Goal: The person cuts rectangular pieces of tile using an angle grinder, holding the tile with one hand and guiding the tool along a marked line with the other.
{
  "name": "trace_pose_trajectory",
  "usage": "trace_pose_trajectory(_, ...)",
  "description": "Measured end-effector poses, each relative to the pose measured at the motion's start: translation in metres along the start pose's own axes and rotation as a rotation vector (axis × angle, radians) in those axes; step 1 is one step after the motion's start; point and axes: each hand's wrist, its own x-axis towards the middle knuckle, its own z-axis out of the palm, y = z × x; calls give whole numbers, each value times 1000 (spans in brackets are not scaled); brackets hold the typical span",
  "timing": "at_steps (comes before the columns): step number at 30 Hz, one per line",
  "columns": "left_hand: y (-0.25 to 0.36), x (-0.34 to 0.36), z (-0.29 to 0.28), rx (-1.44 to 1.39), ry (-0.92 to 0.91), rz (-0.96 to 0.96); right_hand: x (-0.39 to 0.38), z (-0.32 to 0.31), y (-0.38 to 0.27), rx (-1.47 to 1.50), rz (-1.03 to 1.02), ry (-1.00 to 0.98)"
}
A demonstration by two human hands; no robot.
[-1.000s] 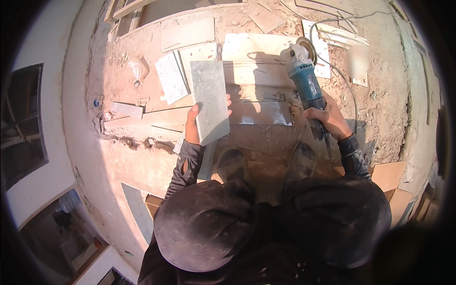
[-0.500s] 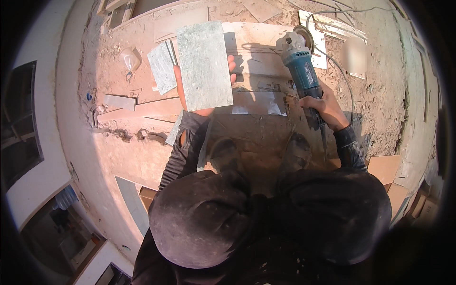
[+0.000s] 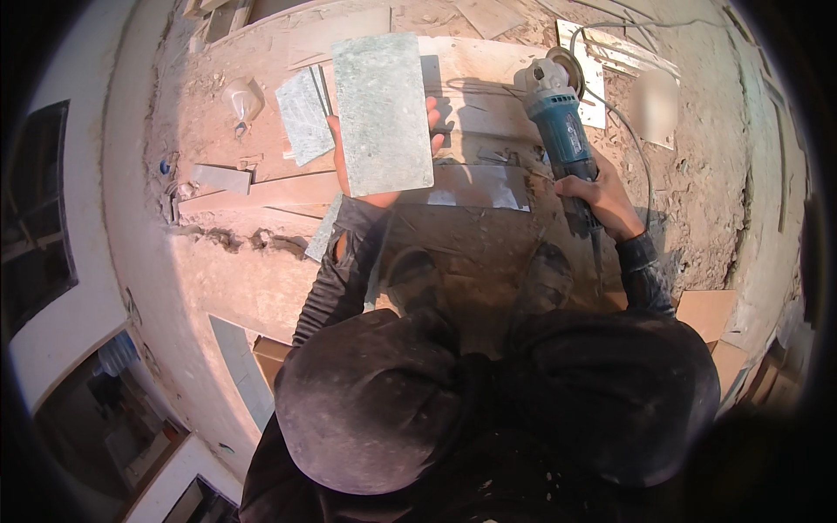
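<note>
A grey-green stone tile [image 3: 382, 113] lies across the palm of my left hand [image 3: 375, 200]. The thumb shows along its left edge and fingertips curl past its right edge, while the palm is hidden beneath. My right hand [image 3: 608, 199] is wrapped round the rear body of a teal angle grinder [image 3: 561, 131]. The grinder's head and round disc [image 3: 565, 72] point away from me, apart from the tile. Whether the disc is turning I cannot tell. Just left of the held tile, more grey tile pieces [image 3: 301, 118] rest on the dusty ground.
A long board [image 3: 279, 189] and a shiny flat strip [image 3: 475, 187] lie in front of my shoes. The grinder's cable [image 3: 646, 166] loops over the ground on the right. A clear plastic piece [image 3: 241, 100] sits at the left, and cardboard [image 3: 704, 314] lies by my right knee.
The tile in my left hand and the grinder in my right appear slightly farther right in the picture, as does the ground behind them. Both grips stay the same.
</note>
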Motion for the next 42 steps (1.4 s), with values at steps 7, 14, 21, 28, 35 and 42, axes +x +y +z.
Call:
trace_pose_trajectory(7,0,-4,2,19,38,-12,2,0,2,-17,-34,0)
trace_pose_trajectory(14,13,3,-10,92,-39,-205,0,0,-3,38,8,-16)
trace_pose_trajectory(21,15,-8,10,744,477,94,2,-4,1,34,-10,5)
trace_pose_trajectory(28,9,0,42,973,574,231,0,-6,2,63,-22,23)
trace_pose_trajectory(35,25,-3,25,953,510,212,0,-5,0,35,-34,14)
trace_pose_trajectory(42,23,0,15,941,589,211,4,-8,9,2,-48,24)
